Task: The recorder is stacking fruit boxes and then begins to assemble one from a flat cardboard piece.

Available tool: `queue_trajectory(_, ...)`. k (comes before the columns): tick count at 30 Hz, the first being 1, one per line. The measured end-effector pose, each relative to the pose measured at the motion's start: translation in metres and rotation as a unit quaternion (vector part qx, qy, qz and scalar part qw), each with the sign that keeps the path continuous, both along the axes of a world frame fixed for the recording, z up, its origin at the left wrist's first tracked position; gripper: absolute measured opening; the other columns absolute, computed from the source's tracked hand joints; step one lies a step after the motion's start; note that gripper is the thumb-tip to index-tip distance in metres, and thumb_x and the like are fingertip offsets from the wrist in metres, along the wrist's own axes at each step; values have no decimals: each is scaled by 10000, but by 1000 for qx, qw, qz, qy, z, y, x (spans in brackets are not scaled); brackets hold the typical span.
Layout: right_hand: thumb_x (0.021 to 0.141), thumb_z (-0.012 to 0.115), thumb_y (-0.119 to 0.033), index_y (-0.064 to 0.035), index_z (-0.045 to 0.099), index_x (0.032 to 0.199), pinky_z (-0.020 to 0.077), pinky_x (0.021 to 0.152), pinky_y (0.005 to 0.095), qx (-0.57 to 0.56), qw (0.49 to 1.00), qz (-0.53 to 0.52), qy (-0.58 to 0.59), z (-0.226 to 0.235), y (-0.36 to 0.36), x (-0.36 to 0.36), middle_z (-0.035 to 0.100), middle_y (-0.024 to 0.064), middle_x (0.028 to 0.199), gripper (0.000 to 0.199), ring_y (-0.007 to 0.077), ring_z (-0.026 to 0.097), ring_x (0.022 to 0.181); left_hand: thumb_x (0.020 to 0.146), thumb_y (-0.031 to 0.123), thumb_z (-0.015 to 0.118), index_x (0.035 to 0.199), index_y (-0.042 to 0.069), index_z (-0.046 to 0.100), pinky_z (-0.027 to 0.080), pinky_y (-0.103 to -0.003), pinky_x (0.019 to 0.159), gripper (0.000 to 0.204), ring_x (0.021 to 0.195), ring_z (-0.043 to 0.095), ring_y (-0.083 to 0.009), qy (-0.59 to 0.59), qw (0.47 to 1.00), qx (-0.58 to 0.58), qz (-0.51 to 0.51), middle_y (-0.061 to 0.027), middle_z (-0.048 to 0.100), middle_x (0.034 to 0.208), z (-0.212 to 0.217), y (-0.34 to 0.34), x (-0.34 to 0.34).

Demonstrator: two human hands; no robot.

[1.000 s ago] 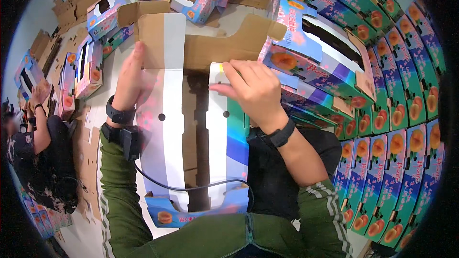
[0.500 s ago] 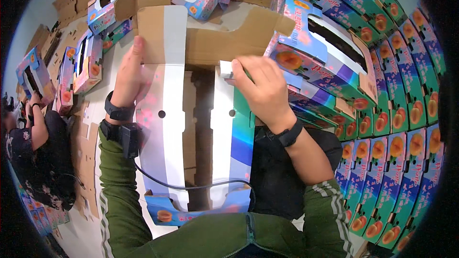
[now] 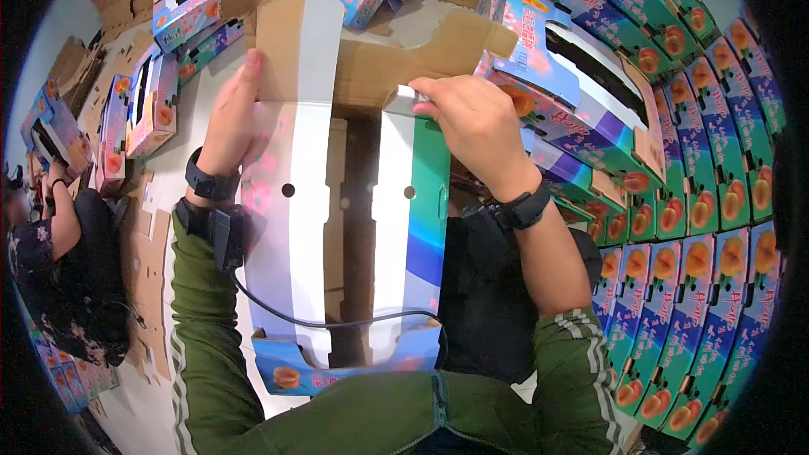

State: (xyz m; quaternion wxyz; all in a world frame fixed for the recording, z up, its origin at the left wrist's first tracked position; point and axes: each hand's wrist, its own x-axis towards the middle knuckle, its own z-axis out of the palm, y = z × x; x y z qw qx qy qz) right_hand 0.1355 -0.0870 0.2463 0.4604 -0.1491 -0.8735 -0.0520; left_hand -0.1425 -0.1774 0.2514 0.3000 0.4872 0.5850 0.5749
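A long fruit carton [image 3: 268, 270] lies lengthwise in front of me, its top parted along the middle so the brown inside shows. Its near end is folded up, while at the far end a tall flap [image 3: 299, 50] and a brown end flap [image 3: 404, 63] stand out unfolded. My left hand [image 3: 229, 122] grips the carton's left side near the far end, thumb up along the edge and fingers partly hidden. With thumb and fingers together, my right hand [image 3: 480, 131] pinches a small white tab [image 3: 401, 101] on the right top panel.
Many finished cartons [image 3: 683, 286] stand in stacked rows on the right, with another carton [image 3: 573, 93] close by my right hand. More cartons [image 3: 152, 109] and flat brown cardboard [image 3: 147, 270] lie to the left. A person [image 3: 67, 270] sits there handling a carton. A black cable [image 3: 337, 323] crosses my carton.
My right hand has shifted slightly right and up, its fingers now closer together at the white tab. The carton's far end and tall flap have moved a little up and right.
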Motion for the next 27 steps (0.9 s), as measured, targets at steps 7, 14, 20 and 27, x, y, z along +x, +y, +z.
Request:
queue_trajectory(7, 779, 684, -131, -77, 657, 922, 494, 662, 397, -116, 992, -12, -52, 5, 10, -5, 653, 111, 787, 156, 306, 637, 750, 1029, 482, 396, 1259, 7, 573, 369, -160, 572, 557, 673, 484, 1, 3, 999, -33, -24, 25, 633, 961, -6, 3, -13)
queue_trajectory(14, 773, 684, -124, -84, 691, 985, 503, 725, 391, 26, 989, -137, 47, -3, -14, -17, 642, 66, 905, 216, 271, 621, 835, 1024, 481, 414, 1252, 7, 575, 392, -168, 618, 550, 728, 500, -6, -76, 997, 15, 11, 33, 625, 965, -4, 0, -3)
queue_trajectory(20, 733, 774, -156, -39, 679, 1063, 506, 748, 362, 13, 995, -94, -11, -7, -15, -14, 643, 77, 1024, 362, 261, 621, 892, 1029, 466, 412, 1283, -5, 555, 422, -167, 675, 554, 815, 554, -30, -46, 999, 11, -28, -10, 639, 1087, -8, 5, -6)
queue_trajectory(27, 710, 777, -310, -19, 626, 1079, 474, 829, 394, -73, 996, -45, -29, -7, -2, -9, 627, 122, 1026, 494, 299, 601, 918, 1021, 485, 421, 1196, 20, 608, 323, -160, 493, 531, 606, 442, 18, -16, 999, -23, -36, 53, 615, 895, -16, 8, -18)
